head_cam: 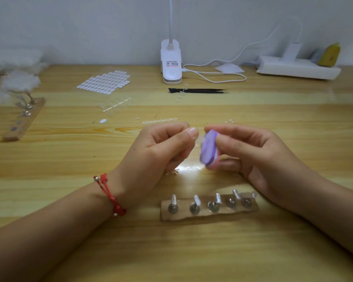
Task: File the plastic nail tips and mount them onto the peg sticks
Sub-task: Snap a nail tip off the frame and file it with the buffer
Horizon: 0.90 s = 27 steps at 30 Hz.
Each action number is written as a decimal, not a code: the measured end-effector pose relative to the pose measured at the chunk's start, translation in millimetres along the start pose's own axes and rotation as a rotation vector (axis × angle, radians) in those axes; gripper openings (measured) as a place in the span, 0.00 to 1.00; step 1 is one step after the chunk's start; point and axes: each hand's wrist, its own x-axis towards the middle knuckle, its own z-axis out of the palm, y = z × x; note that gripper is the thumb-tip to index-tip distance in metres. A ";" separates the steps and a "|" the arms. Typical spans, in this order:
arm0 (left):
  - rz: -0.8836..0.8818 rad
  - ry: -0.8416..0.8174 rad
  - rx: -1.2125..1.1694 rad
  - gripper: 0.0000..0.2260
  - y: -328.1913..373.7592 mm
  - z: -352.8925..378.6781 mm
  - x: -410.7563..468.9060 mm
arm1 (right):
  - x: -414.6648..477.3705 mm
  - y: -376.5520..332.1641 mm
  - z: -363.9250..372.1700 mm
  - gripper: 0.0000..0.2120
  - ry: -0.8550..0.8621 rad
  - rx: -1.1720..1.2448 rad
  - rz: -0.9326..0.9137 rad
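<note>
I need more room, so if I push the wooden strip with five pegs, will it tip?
Probably not: the wooden strip lies flat and low, so it should slide. Its pegs stand on small round bases, so a jolt might topple one.

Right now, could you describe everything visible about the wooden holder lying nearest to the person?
The wooden holder is a flat strip of pale brown wood with rough ends. It lies on the wooden table, nearer the person than the right hand, whose wrist is close to its right end; contact cannot be judged. Five peg sticks with round metal bases stand on it in one row, each leaning away and seemingly carrying a clear nail tip.
</note>
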 end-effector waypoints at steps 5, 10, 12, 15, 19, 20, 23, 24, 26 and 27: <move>0.019 -0.030 0.064 0.18 0.7 3.0 -1.4 | 1.1 0.8 -1.8 0.11 0.027 0.037 0.008; 0.025 0.015 0.049 0.17 1.1 1.2 -1.9 | -1.0 2.2 1.6 0.13 -0.071 -0.077 0.014; 0.031 -0.015 0.082 0.17 1.2 2.7 -2.6 | 1.6 2.7 -0.8 0.11 -0.001 -0.007 -0.001; 0.030 0.028 0.056 0.17 1.0 1.4 -2.1 | 0.2 1.1 -0.9 0.11 -0.025 -0.047 0.006; 0.021 0.003 0.056 0.17 0.3 1.2 -1.0 | 0.4 2.0 1.4 0.12 -0.026 -0.063 -0.002; 0.025 -0.012 0.070 0.17 0.4 1.9 -1.4 | 1.4 2.3 -0.3 0.11 0.021 -0.012 -0.004; 0.020 0.027 0.055 0.17 0.5 0.4 -1.1 | 0.5 1.2 0.4 0.08 0.001 -0.011 0.004; 0.013 0.044 0.042 0.17 0.2 -0.5 -1.0 | -0.6 1.3 2.0 0.08 -0.052 -0.054 0.009; 0.004 0.032 0.046 0.17 -0.6 -0.5 -1.0 | -0.8 1.2 3.8 0.07 -0.061 -0.071 0.000; 0.002 0.009 0.056 0.17 -0.7 0.3 -1.3 | 0.6 1.3 2.3 0.07 -0.011 -0.028 -0.005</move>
